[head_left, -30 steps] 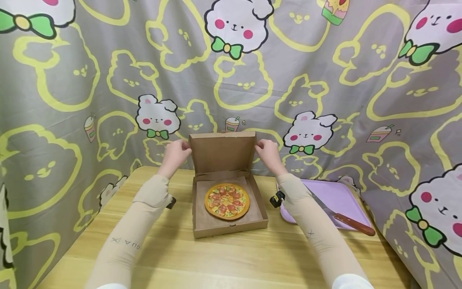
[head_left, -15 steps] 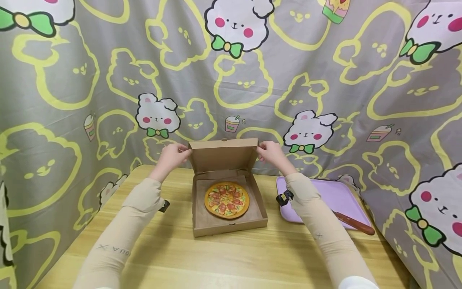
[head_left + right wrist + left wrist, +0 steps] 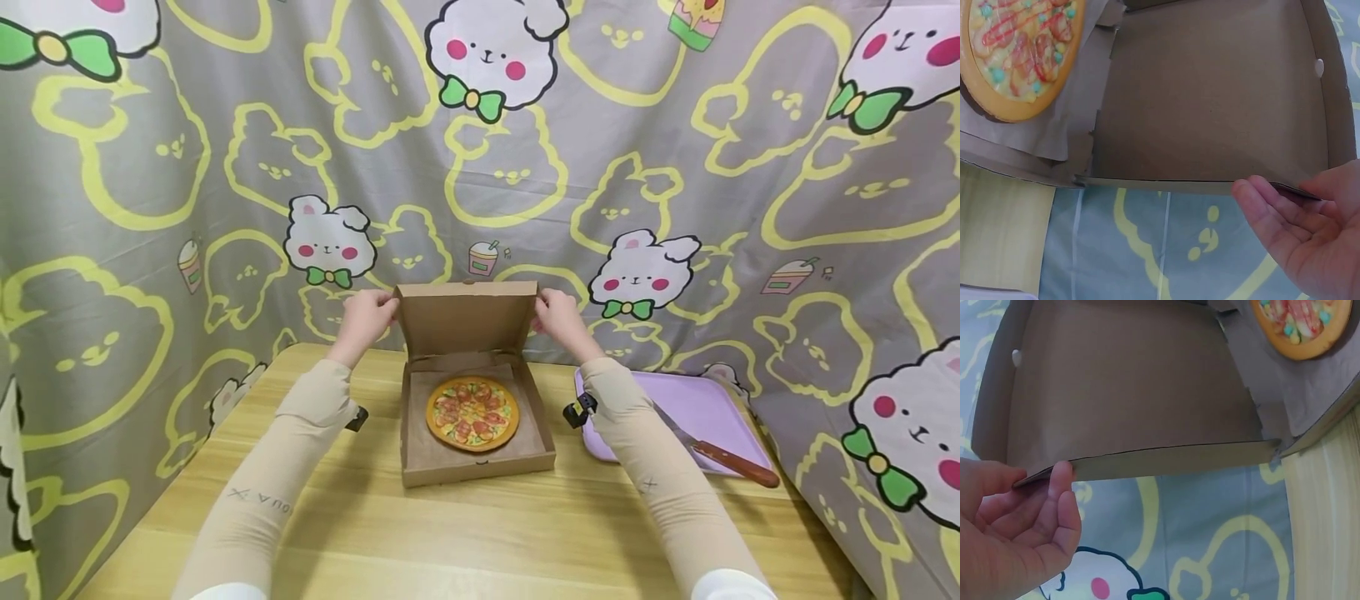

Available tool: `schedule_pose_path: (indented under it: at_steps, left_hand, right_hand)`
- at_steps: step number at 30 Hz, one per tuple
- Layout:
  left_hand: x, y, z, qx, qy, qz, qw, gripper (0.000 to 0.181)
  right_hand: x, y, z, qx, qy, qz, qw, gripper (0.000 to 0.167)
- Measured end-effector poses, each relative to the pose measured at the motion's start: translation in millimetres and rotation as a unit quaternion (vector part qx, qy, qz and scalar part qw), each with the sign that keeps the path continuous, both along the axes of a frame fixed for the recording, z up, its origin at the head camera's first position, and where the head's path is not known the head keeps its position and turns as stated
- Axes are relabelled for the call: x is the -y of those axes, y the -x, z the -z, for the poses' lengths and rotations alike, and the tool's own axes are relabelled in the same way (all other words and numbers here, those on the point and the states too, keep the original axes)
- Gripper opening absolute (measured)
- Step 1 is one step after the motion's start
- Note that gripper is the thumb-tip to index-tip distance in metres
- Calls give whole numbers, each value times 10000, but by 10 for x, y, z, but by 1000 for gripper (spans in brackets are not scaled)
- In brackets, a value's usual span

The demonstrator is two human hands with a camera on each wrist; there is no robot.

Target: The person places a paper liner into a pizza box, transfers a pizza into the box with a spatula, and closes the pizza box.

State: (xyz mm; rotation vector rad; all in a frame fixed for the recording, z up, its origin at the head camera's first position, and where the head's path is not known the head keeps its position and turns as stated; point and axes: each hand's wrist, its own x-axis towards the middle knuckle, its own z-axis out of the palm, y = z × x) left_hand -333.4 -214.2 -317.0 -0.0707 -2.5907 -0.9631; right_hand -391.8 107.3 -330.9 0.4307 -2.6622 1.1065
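Observation:
A brown cardboard pizza box lies on the table with its lid raised at the back. Inside, a round pizza, toy-like in look, rests on brown paper. My left hand pinches the lid's upper left corner; in the left wrist view, the thumb and fingers take the side flap between them. On the other side my right hand grips the upper right corner the same way, with its fingers under the flap in the right wrist view.
Right of the box is a lilac tray. Across it lies a metal-bladed tool with a brown handle, its blade partly hidden by my right sleeve. A patterned curtain hangs close behind the wooden table.
The lid tipped slightly forward half a second ago and now leans back a little again. My forearms swung outward, then returned inward. Both hands keep hold of the lid; the pizza stays put.

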Motion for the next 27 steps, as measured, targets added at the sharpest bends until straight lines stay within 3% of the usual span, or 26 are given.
schedule_pose_path:
  at_steps: [8, 13, 19, 27]
  left_hand:
    - [-65, 56, -30, 9, -426, -5, 9991, 32]
    - [-69, 32, -10, 31, -374, 6, 9993, 32]
    - [-42, -61, 50, 53, -320, 147, 9994, 31]
    - [-9, -267, 196, 297, -228, 437, 9983, 37]
  right_hand:
    - [-33, -15, -41, -200, 68, 75, 9997, 29]
    - [-82, -77, -19, -266, -139, 59, 9995, 27]
    - [-141, -198, 41, -508, -411, 13, 9979, 26]
    - [-207, -411, 231, -667, -757, -15, 9949, 24]
